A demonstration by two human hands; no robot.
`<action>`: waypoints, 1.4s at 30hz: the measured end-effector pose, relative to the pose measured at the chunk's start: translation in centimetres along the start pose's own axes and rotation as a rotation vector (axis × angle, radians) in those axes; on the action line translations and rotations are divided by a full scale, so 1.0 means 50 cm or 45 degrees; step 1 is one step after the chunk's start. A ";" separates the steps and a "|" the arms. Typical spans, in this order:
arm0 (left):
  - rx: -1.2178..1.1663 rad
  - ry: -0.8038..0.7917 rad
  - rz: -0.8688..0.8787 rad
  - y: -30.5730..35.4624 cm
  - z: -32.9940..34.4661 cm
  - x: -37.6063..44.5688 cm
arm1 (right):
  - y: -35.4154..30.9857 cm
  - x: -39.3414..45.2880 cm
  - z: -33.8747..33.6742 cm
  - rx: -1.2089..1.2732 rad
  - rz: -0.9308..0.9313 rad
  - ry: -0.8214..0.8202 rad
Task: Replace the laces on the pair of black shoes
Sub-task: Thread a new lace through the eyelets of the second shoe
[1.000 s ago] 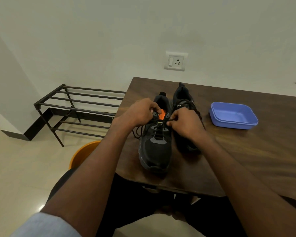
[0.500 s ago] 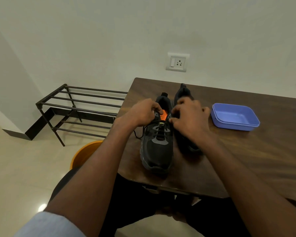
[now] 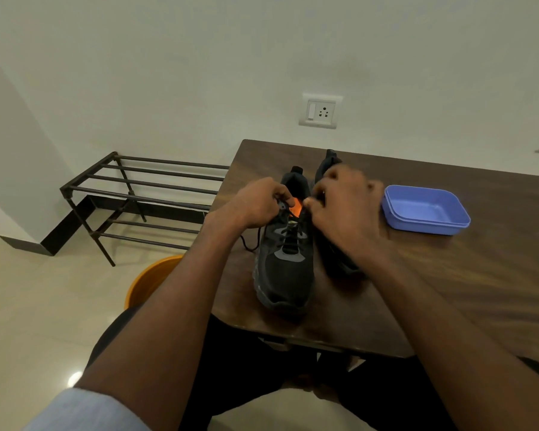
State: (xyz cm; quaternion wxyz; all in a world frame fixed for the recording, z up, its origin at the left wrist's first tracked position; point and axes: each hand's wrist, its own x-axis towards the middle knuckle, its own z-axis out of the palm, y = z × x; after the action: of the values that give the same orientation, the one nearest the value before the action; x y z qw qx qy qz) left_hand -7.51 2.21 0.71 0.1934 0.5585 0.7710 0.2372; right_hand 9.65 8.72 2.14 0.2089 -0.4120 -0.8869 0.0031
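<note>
My left hand (image 3: 255,203) and right hand (image 3: 339,206) each pinch the lace (image 3: 288,213) at the shoe's (image 3: 285,262) twelve o'clock end, keeping it tight to work through.

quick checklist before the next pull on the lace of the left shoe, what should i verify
1. Left hand grips the lace at the top eyelets: ok.
2. Right hand pinches the other lace end: cannot tell, fingers blurred.
3. Near shoe sits flat on the table: ok.
4. Lower eyelets already laced: ok, crossings show.
5. Loose lace tail lies free on the table, not snagged: ok.
6. Blue tray clear of the hands: ok.
</note>
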 end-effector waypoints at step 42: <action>0.027 0.061 -0.054 0.013 0.015 -0.027 | 0.030 0.018 0.012 1.040 0.547 -0.562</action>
State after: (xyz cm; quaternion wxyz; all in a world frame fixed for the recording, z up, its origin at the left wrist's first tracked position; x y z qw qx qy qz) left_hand -6.18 1.23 0.51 0.1741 0.5381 0.7896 0.2381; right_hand 10.01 10.46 1.65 0.1553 -0.4593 -0.7315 0.4793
